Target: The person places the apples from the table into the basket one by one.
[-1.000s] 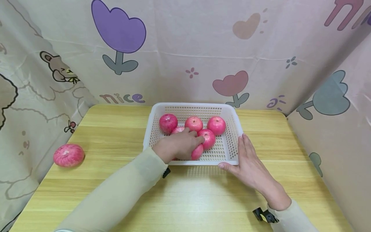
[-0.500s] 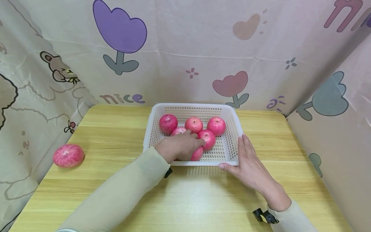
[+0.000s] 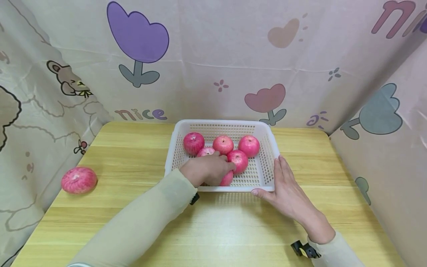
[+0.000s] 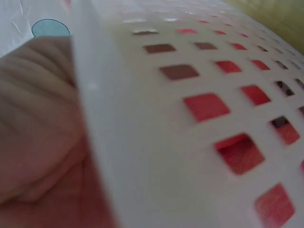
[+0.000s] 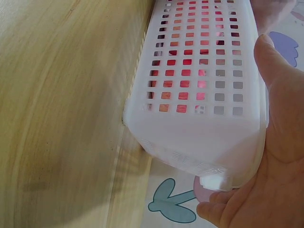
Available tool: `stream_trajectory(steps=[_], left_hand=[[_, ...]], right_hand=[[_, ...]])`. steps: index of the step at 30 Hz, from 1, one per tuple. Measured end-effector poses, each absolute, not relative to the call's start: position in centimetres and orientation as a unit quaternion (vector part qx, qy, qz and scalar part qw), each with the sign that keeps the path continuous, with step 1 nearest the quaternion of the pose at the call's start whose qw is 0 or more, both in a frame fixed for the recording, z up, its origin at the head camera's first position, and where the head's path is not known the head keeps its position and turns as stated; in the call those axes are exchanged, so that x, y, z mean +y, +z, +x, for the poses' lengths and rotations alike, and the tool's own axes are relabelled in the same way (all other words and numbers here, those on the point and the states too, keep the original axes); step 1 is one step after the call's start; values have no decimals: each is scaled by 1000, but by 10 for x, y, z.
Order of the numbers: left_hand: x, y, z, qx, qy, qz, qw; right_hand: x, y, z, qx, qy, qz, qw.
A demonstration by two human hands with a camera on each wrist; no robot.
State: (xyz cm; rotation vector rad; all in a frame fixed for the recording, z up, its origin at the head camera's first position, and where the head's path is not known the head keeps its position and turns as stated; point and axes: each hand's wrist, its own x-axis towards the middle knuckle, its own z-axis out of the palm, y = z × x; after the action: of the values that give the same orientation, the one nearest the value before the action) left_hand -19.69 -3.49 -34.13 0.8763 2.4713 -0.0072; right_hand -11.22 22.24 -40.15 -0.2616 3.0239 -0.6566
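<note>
A white perforated plastic basket stands on the table with several red apples inside, among them a darker apple at its back left. My left hand reaches over the front rim, fingers curled down over an apple near the front wall; the fingertips are partly hidden. Close by its fingers lies another apple. At the basket's front right corner, my right hand rests with straight fingers along the right wall and thumb at the front. The right wrist view shows this hand against the basket's outside.
A large striped apple sits alone on the wooden table, near its left edge. Printed curtains hang behind the table and along both sides. Apples show through the holes of the basket wall in the left wrist view.
My left hand has shifted very slightly right and toward the front rim, over the same apple. The right hand and the basket have stayed in place.
</note>
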Motion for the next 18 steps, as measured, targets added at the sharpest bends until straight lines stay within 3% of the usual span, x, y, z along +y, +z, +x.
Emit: stream_trajectory(steps=[18], left_hand=[[-39,-346,-197,913,16,328,242]], right_hand=[[223,-401,-112,973,-212,-81,25]])
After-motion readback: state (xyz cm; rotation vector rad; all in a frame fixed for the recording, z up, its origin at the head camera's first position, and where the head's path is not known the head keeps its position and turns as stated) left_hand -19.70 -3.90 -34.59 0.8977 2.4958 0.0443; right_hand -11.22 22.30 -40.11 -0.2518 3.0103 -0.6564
